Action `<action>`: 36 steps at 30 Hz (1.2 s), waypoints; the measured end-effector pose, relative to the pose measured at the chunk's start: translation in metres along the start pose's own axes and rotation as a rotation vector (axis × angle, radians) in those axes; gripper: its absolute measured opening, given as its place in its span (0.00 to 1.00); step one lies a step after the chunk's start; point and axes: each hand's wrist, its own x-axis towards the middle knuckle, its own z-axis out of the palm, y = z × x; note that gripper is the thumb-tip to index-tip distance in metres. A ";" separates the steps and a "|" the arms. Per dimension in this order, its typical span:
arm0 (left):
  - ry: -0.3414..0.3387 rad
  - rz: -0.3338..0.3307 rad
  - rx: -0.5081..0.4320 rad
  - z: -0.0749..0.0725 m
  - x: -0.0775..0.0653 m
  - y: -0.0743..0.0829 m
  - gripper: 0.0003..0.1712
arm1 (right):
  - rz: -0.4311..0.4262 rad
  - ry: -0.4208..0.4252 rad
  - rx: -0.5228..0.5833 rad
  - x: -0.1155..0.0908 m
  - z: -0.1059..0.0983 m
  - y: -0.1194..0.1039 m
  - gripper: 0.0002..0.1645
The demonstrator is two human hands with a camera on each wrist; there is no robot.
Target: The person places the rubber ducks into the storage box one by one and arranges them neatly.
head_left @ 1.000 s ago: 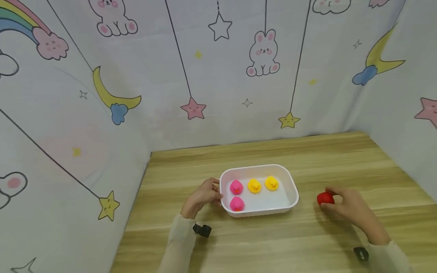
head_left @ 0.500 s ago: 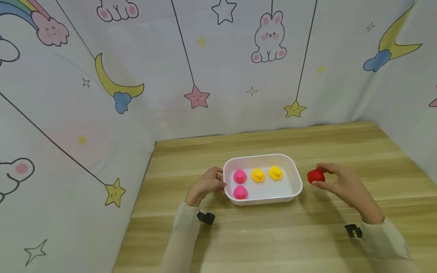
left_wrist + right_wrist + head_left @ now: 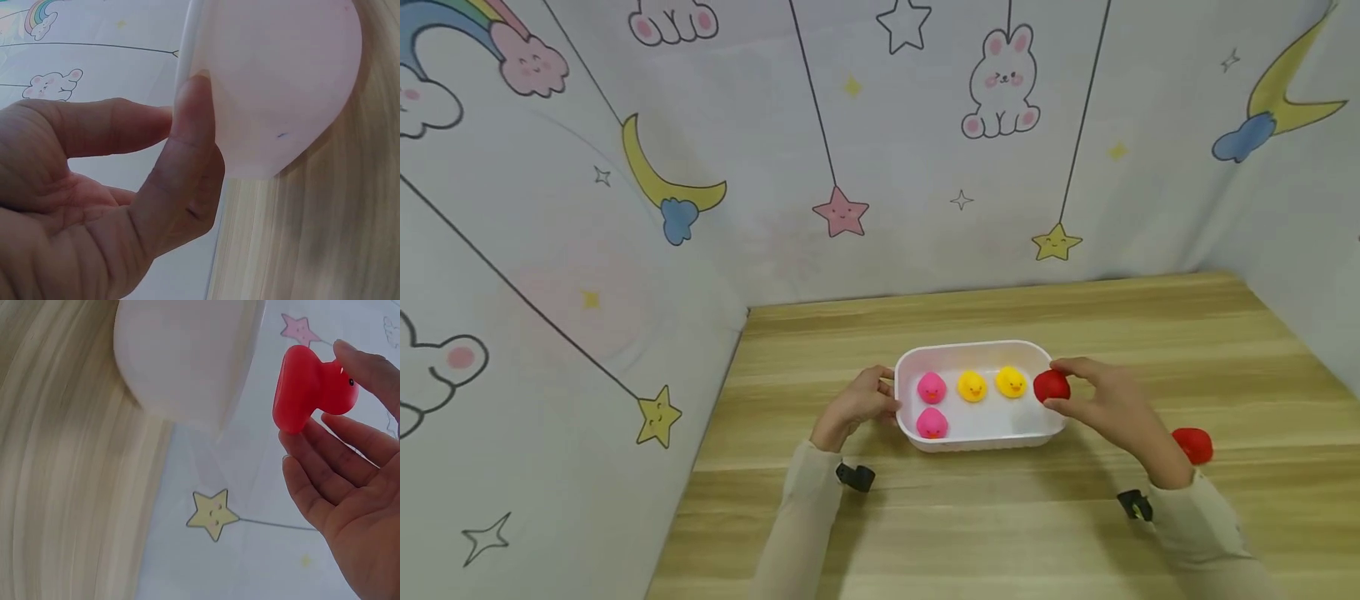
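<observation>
My left hand holds the left end of a white plastic tray, its thumb and fingers pinching the wall in the left wrist view. Inside the tray sit two pink rubber ducks on the left and two yellow rubber ducks along the back. My right hand pinches a red rubber duck between thumb and fingers, above the tray's right rim. In the right wrist view that red duck is held off the tray, its head towards the palm.
Another red object, partly behind my right forearm, lies on the wooden table. A white cloth backdrop with printed stars and rabbits stands behind and at both sides. Each sleeve carries a small black device.
My right hand has lifted the red duck off the table and carried it left to the tray's right rim. Another red object has come into view behind the forearm. The left hand stays at the tray.
</observation>
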 end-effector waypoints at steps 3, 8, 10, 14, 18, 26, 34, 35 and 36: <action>0.007 -0.007 0.005 -0.002 0.001 0.001 0.30 | 0.008 -0.031 0.019 0.007 0.008 -0.005 0.30; 0.002 -0.010 0.001 -0.003 0.003 0.000 0.30 | -0.028 -0.067 0.052 0.018 0.023 -0.016 0.29; 0.000 -0.008 0.000 -0.003 0.003 0.001 0.30 | -0.056 -0.081 0.060 0.021 0.028 -0.020 0.28; -0.006 -0.001 0.001 -0.002 0.003 0.001 0.30 | -0.098 -0.095 0.092 0.026 0.039 -0.026 0.26; -0.011 0.011 0.005 -0.002 0.002 -0.001 0.29 | -0.100 -0.140 0.137 0.031 0.050 -0.028 0.26; -0.018 0.011 -0.013 0.003 -0.004 -0.005 0.29 | -0.085 -0.298 0.163 0.032 0.077 -0.026 0.24; -0.006 0.025 -0.028 0.003 -0.005 -0.004 0.30 | -0.144 -0.327 0.162 0.034 0.084 -0.026 0.22; -0.002 0.026 -0.024 0.003 -0.004 -0.003 0.30 | -0.157 -0.328 0.151 0.036 0.084 -0.026 0.22; 0.002 0.020 -0.021 0.002 -0.004 -0.003 0.30 | -0.169 -0.328 0.143 0.037 0.084 -0.025 0.22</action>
